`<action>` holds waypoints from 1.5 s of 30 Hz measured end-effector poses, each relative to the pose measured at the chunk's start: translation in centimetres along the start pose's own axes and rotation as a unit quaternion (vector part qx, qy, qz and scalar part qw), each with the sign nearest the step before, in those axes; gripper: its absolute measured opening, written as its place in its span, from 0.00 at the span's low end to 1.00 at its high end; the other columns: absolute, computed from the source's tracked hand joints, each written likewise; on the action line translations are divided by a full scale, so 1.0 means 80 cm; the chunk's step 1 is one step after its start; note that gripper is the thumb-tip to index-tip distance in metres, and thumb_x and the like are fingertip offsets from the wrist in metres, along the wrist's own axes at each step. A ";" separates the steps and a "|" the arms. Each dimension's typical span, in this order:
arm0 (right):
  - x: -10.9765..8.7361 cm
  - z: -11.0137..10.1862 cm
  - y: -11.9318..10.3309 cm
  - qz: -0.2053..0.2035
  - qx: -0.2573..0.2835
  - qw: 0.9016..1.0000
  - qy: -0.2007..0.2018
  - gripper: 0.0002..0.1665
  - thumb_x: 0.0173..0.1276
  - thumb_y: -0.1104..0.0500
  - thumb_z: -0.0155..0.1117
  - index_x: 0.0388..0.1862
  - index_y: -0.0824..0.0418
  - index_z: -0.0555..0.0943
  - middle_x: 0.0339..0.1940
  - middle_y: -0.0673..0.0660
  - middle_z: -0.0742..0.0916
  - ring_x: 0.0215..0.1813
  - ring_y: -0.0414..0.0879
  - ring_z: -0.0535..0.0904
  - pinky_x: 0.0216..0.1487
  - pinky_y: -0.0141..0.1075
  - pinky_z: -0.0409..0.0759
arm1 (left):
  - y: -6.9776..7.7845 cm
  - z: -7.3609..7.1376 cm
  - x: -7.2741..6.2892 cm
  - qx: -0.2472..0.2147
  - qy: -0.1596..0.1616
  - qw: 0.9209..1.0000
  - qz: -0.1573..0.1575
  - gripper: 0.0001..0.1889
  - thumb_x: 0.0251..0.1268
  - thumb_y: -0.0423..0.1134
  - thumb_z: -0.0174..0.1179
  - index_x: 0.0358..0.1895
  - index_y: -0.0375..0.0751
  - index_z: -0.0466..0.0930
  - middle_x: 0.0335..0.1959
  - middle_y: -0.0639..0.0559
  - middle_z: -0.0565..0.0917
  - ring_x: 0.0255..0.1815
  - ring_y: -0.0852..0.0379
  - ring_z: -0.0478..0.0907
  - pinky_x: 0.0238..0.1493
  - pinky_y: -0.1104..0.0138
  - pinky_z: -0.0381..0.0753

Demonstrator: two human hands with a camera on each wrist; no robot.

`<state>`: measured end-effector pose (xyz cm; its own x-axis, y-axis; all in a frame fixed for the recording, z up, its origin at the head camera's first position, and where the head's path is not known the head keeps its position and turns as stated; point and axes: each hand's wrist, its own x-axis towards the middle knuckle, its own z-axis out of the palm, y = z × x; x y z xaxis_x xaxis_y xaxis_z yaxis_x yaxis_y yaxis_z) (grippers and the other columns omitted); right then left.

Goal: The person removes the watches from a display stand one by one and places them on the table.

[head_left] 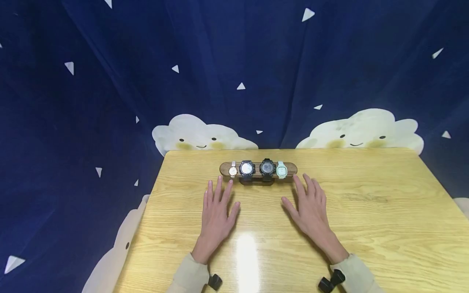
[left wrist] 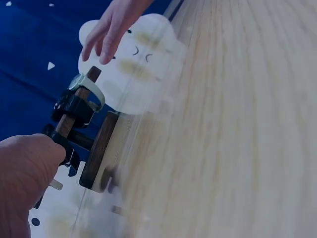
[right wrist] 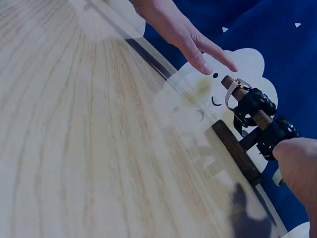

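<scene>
A dark wooden watch stand stands near the table's far edge, its bar raised on a post over a flat base. Strapped round the bar, from left to right in the head view, are a small watch with a pale strap, a black watch with a bright dial, a black watch with a dark dial and a mint-green watch. My left hand is spread just before the stand's left end, holding nothing. Fingers apart, my right hand reaches toward its right end, also holding nothing.
The light wooden table reflects a bright glare in front of the hands. Behind it hangs a dark blue curtain with white triangles and smiling clouds. Black straps with small devices are on both wrists, over beige sleeves.
</scene>
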<state>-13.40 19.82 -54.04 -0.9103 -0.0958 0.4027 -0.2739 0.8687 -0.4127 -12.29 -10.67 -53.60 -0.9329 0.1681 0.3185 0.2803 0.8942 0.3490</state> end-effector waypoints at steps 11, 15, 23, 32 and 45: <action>0.006 0.005 0.007 -0.005 0.054 0.998 0.029 0.43 0.71 0.47 0.69 0.79 0.60 0.66 0.62 0.71 0.73 0.63 0.67 0.64 0.61 0.59 0.63 | -0.019 0.004 0.016 -0.101 0.038 0.994 -0.009 0.42 0.79 0.51 0.58 0.85 0.41 0.48 0.87 0.44 0.48 0.87 0.43 0.38 0.83 0.39 0.51; 0.013 0.006 0.010 -0.042 0.075 0.994 0.065 0.39 0.69 0.53 0.70 0.75 0.65 0.71 0.50 0.68 0.77 0.54 0.63 0.68 0.54 0.54 0.66 | -0.032 0.006 0.029 -0.163 0.045 0.986 -0.015 0.43 0.78 0.49 0.61 0.84 0.36 0.49 0.86 0.42 0.50 0.87 0.44 0.45 0.83 0.44 0.54; 0.022 0.011 0.019 -0.102 0.132 0.980 0.106 0.34 0.64 0.60 0.71 0.68 0.72 0.77 0.37 0.64 0.76 0.42 0.54 0.65 0.44 0.42 0.60 | -0.051 0.000 0.053 -0.211 0.026 0.977 0.004 0.47 0.73 0.46 0.68 0.85 0.37 0.48 0.86 0.45 0.50 0.86 0.43 0.49 0.83 0.45 0.54; 0.041 0.014 0.023 -0.130 0.153 0.972 0.123 0.33 0.63 0.59 0.70 0.65 0.73 0.79 0.37 0.59 0.76 0.41 0.53 0.65 0.44 0.40 0.60 | -0.058 -0.013 0.072 -0.216 -0.017 0.976 0.005 0.44 0.74 0.42 0.67 0.85 0.41 0.51 0.86 0.50 0.50 0.87 0.46 0.46 0.85 0.48 0.51; 0.050 0.018 0.024 -0.124 0.163 0.972 0.119 0.34 0.64 0.56 0.70 0.66 0.73 0.78 0.37 0.58 0.74 0.42 0.54 0.65 0.46 0.41 0.61 | -0.060 -0.017 0.092 -0.197 -0.031 0.980 0.025 0.37 0.78 0.43 0.60 0.83 0.38 0.55 0.84 0.42 0.57 0.86 0.46 0.48 0.85 0.50 0.52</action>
<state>-18.00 20.40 -54.41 -0.7172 -0.1334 0.6840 -0.5945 0.6292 -0.5007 -20.19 -14.26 -51.72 -0.9245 0.2422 0.2942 0.3794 0.6570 0.6514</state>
